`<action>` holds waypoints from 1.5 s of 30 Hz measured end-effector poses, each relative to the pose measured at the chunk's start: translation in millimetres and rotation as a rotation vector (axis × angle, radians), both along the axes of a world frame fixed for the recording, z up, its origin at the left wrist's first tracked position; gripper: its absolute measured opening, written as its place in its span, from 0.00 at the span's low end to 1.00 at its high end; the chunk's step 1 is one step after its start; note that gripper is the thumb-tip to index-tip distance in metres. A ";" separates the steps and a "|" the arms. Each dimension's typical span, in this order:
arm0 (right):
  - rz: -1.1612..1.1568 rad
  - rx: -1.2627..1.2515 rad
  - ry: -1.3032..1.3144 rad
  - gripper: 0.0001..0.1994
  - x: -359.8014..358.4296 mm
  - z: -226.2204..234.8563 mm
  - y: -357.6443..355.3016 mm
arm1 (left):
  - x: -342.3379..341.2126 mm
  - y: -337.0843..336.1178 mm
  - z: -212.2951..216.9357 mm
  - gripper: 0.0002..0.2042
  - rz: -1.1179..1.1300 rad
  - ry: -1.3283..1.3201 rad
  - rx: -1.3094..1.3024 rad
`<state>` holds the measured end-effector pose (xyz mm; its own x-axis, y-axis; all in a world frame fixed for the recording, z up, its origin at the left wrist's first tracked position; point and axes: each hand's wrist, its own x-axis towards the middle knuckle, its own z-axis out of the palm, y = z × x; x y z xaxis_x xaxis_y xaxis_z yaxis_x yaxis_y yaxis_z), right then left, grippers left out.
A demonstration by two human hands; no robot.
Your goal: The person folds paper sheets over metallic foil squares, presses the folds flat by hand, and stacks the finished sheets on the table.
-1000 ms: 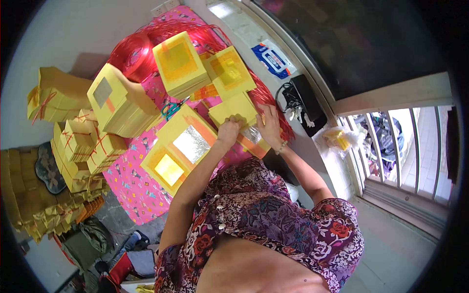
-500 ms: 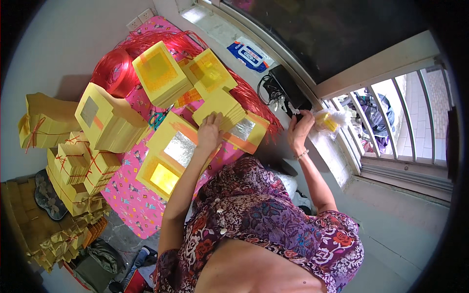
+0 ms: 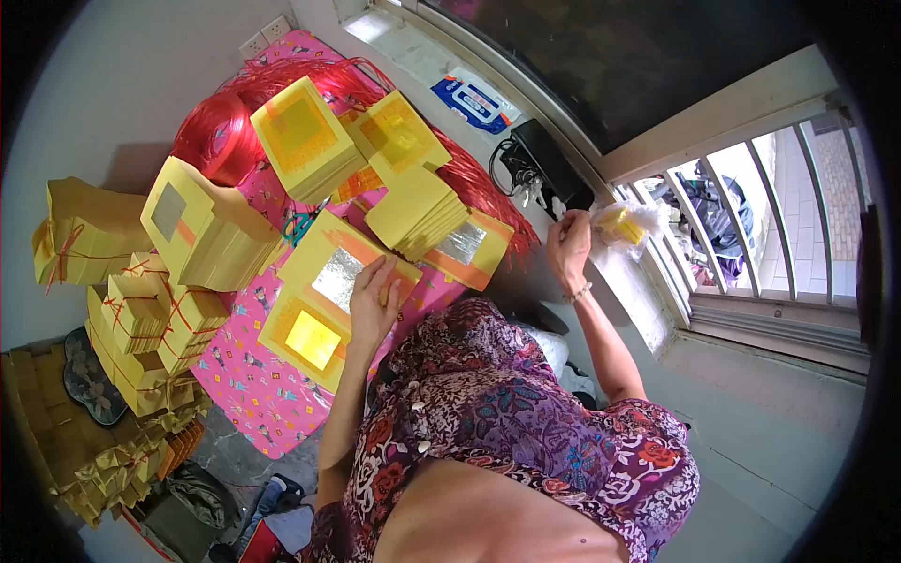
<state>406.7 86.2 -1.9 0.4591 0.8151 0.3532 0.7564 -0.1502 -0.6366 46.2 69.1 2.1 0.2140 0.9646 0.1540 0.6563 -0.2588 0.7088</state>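
Observation:
My left hand [image 3: 374, 305] lies on yellow paper sheets with a silver foil square [image 3: 336, 276], its fingers stretched out over the near right part. A gold foil square [image 3: 313, 340] shows on the sheets just left of it. Above my hand stands a fanned stack of plain yellow paper [image 3: 418, 214], apart from my fingers. My right hand [image 3: 570, 249] is raised by the window sill, fingers drawn together near a black box [image 3: 554, 164]. Whatever its fingertips may hold is too small to tell. A clear plastic bag with something yellow [image 3: 624, 225] is beside that hand.
More yellow paper stacks [image 3: 302, 141] stand on the pink patterned table cover [image 3: 272, 413]. Red plastic ribbon [image 3: 214, 141] lies coiled behind them, with scissors [image 3: 300, 225] between stacks. Tied bundles [image 3: 141, 314] pile up at the left. A wipes packet [image 3: 474, 101] rests on the sill.
My left hand has left the plain yellow stack and come down toward me onto the foil sheets. The right hand's fingers have drawn closer together near the sill.

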 end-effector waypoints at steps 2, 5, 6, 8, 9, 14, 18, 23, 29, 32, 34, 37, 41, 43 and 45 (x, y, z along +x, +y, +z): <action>0.090 -0.069 0.222 0.11 -33.7 18.0 -8.4 | 4.4 -1.2 9.9 0.22 0.009 -0.151 -0.128; 0.443 -0.153 0.493 0.10 -78.9 37.2 -14.2 | 17.6 -3.7 22.0 0.22 0.058 -0.496 -0.329; 0.580 -0.168 0.498 0.10 -96.6 57.7 -12.6 | 23.0 -3.0 25.8 0.22 0.086 -0.698 -0.398; 0.758 -0.210 0.523 0.09 -123.2 78.9 -7.9 | 27.4 1.7 38.6 0.26 0.092 -0.962 -0.525; 0.840 -0.227 0.542 0.09 -134.3 86.4 -4.4 | 27.1 3.7 45.7 0.27 0.115 -1.013 -0.531; 1.109 -0.199 0.509 0.09 -173.1 115.5 14.0 | 3.8 -5.0 54.7 0.16 0.207 -1.396 -0.538; 1.127 -0.218 0.511 0.11 -188.3 121.6 27.9 | -13.5 -20.2 76.3 0.10 0.394 -1.475 -0.424; 1.316 -0.076 0.545 0.21 -216.4 120.5 31.2 | -22.2 -27.8 89.8 0.09 0.514 -1.233 -0.172; 1.300 -0.322 0.842 0.09 -228.7 119.5 27.9 | -21.6 -38.8 107.9 0.06 0.543 -1.221 -0.178; 1.271 -0.369 1.049 0.07 -225.2 159.5 25.6 | -21.4 -41.3 139.2 0.06 0.516 -1.356 -0.125; 1.352 -0.315 1.007 0.08 -223.1 200.2 23.0 | -20.9 -45.4 171.3 0.06 0.471 -1.447 -0.060; 1.554 0.072 0.929 0.07 -219.3 260.9 18.0 | -13.0 -60.0 244.3 0.07 0.272 -1.285 0.253; 1.098 -0.237 1.246 0.15 -206.7 371.6 -46.4 | 9.2 -70.7 313.4 0.06 0.073 -1.349 0.361; 1.846 0.035 1.579 0.07 -194.0 327.3 -10.1 | 12.9 -71.9 317.0 0.06 0.087 -1.313 0.398; 1.861 0.041 1.593 0.06 -185.5 331.4 -18.2 | 14.7 -74.5 318.3 0.05 0.067 -1.282 0.431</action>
